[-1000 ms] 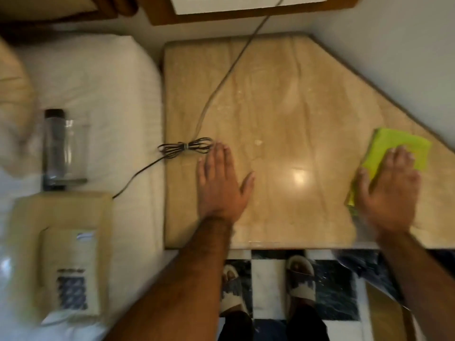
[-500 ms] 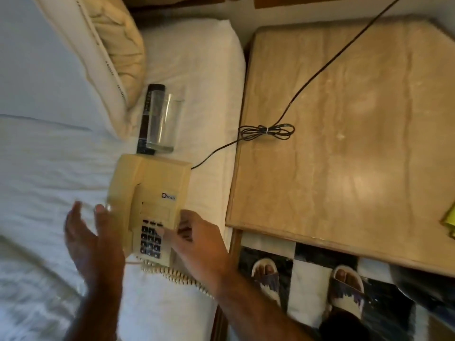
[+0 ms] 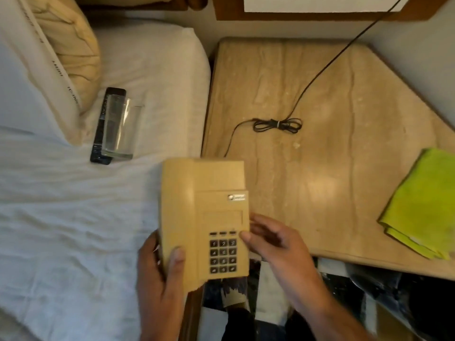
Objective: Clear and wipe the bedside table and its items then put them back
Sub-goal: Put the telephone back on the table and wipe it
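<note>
Telephone (image 3: 204, 217) is held over the gap between bed (image 3: 73, 217) and bedside table (image 3: 332, 168); left hand (image 3: 160, 279) clamps its handset side, right hand (image 3: 273, 244) fingers curl on the keypad edge. Risk: the loose handset may slip, or the cord (image 3: 278, 125) snag. Count: one telephone, one glass (image 3: 118, 129), one remote (image 3: 103, 124), apparently one cloth (image 3: 423, 203).

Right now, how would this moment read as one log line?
phase: returning items | left hand: holds phone | right hand: steadies phone | table: cloth, cord | bed: glass, remote
</note>
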### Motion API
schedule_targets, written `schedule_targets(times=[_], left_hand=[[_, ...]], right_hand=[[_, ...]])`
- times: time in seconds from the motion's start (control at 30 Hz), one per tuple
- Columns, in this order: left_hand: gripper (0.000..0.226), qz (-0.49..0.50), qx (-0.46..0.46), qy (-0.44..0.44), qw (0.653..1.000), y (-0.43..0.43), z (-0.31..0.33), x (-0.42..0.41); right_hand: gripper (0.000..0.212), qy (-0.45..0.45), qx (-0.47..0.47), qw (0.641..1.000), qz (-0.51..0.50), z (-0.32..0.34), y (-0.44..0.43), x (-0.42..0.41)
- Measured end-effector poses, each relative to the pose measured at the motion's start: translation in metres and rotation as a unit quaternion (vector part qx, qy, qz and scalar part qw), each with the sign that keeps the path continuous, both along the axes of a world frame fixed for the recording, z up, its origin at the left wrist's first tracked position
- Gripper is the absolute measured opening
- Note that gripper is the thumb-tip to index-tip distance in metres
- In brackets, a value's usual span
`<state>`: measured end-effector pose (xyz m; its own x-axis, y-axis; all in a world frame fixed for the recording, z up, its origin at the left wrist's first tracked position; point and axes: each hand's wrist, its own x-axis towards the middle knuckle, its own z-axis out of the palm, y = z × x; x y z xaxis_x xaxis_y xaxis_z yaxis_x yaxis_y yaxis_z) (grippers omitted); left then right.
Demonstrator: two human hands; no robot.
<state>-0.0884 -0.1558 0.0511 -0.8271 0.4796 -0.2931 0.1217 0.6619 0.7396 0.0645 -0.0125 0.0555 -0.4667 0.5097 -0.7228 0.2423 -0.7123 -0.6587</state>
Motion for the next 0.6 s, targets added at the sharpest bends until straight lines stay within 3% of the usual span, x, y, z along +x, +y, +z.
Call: schedule_targets(times=[0.1, 0.23, 0.33, 0.43, 0.6], left_hand=[[0.072, -0.042, 0.047, -0.034, 0.997, 0.063, -0.007, 0.016], [0.052, -0.082, 0.09, -0.055, 0.991, 0.162, -0.02, 0.008], [0.057, -0.097, 0.071, -0.059, 0.991, 0.219, -0.035, -0.007], [0.044, -0.113, 0.054, -0.035, 0.991, 0.253, -0.052, -0.021], [0.054, -0.114, 0.007, 0.026, 0.993, 0.265, -0.076, -0.04]], right_hand=[[0.033, -0.026, 0.064, 0.994, -0.088, 0.0, 0.034, 0.018], [0.036, -0.063, 0.169, 0.972, -0.153, -0.007, 0.094, 0.013], [0.033, -0.102, 0.234, 0.956, -0.147, -0.027, 0.143, -0.002], [0.028, -0.126, 0.278, 0.946, -0.111, -0.049, 0.179, -0.018], [0.036, -0.148, 0.281, 0.946, -0.07, -0.073, 0.201, -0.036]])
